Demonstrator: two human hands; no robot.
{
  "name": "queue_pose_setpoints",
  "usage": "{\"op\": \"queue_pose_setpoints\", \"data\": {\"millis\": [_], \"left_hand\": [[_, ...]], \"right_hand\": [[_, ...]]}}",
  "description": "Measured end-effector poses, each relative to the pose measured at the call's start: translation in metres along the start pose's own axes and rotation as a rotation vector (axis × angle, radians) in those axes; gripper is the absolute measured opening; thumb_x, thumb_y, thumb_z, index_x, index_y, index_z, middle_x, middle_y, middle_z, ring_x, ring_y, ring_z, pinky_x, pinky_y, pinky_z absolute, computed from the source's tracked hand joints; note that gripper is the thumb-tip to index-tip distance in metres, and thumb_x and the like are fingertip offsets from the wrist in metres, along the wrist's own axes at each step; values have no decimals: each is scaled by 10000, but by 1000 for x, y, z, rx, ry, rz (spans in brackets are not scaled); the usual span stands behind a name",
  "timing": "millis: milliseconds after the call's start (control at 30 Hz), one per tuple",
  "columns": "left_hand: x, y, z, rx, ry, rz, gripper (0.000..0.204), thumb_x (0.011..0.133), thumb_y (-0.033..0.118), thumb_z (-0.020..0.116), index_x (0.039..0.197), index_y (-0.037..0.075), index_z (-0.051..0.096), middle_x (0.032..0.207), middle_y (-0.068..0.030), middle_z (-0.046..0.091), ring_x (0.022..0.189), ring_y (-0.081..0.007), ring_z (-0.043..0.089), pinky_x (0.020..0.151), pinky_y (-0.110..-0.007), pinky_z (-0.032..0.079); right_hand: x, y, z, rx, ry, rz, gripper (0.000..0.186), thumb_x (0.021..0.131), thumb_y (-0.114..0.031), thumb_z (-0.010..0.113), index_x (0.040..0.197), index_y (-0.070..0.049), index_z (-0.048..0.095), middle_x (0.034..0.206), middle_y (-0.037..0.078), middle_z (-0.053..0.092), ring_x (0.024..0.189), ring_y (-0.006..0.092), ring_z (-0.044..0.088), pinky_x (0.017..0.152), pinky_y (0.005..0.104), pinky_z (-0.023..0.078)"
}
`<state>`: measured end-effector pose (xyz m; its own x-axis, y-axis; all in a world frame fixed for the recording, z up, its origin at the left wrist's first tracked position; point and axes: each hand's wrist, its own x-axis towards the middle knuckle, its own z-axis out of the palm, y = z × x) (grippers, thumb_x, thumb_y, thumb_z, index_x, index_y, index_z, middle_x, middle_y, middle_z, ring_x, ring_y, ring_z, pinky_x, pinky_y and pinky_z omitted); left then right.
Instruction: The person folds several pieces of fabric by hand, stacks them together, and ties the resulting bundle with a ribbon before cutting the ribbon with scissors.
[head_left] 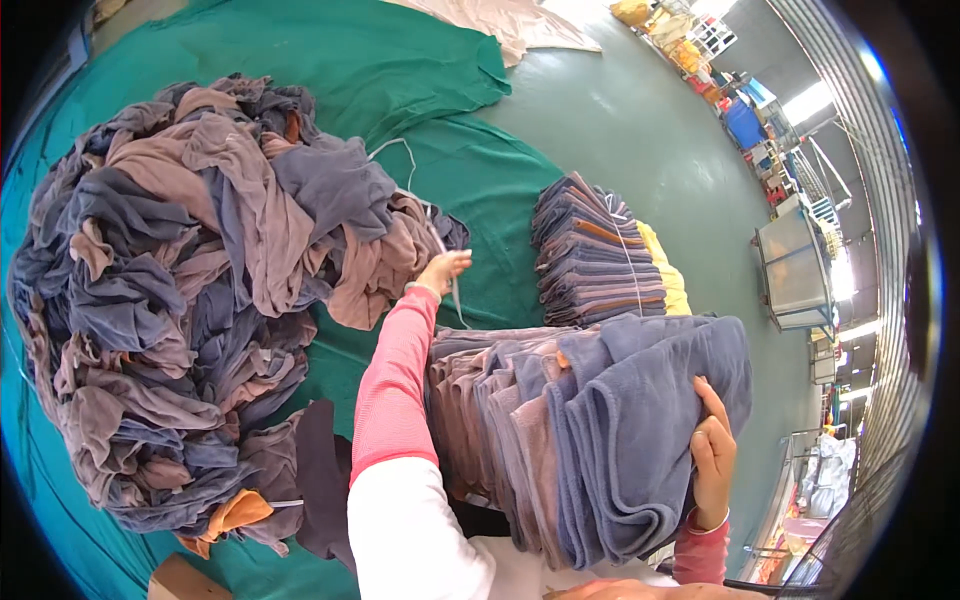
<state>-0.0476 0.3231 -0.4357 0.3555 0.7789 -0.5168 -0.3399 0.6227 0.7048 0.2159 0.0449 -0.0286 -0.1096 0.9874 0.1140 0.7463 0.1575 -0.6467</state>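
Observation:
My left hand (445,270) is stretched forward between the heap and the stacks, fingers closed around a thin white strip (456,293). A thick stack of folded grey-blue and mauve cloths (620,430) stands against my body, its folds turned to the left. Against the outer right face of that stack, my right hand (712,450) presses with bent fingers. Beyond it lies a second stack of folded cloths (595,255), with a white string (625,245) around it. To my left rises a big loose heap of crumpled grey-blue and mauve cloths (190,270).
A green sheet (400,80) covers the floor under the heap. Yellow cloth (668,268) sits beside the far stack. An orange cloth (240,510) and a cardboard box (185,580) are at lower left. A wheeled bin (795,265) and shelves line the right wall.

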Motion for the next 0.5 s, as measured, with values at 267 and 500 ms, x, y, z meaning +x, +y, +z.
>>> {"op": "queue_pose_setpoints", "data": {"millis": [267, 500], "left_hand": [[-110, 155, 151, 376, -223, 270, 249, 842, 410, 486, 906, 175, 540, 1022, -2, 638, 981, -145, 549, 837, -468, 289], [-242, 210, 254, 559, -511, 285, 312, 887, 412, 472, 814, 129, 583, 1015, -45, 632, 983, -154, 561, 825, -393, 358]], "right_hand": [[0, 12, 0, 68, 10, -177, 170, 789, -4, 476, 631, 5, 416, 1258, 243, 465, 1234, 341, 398, 1058, 427, 188], [2, 19, 7, 222, 31, -351, 133, 817, -66, 532, 691, -25, 536, 1208, 152, 532, 1197, 311, 443, 1050, 483, 184]]}}
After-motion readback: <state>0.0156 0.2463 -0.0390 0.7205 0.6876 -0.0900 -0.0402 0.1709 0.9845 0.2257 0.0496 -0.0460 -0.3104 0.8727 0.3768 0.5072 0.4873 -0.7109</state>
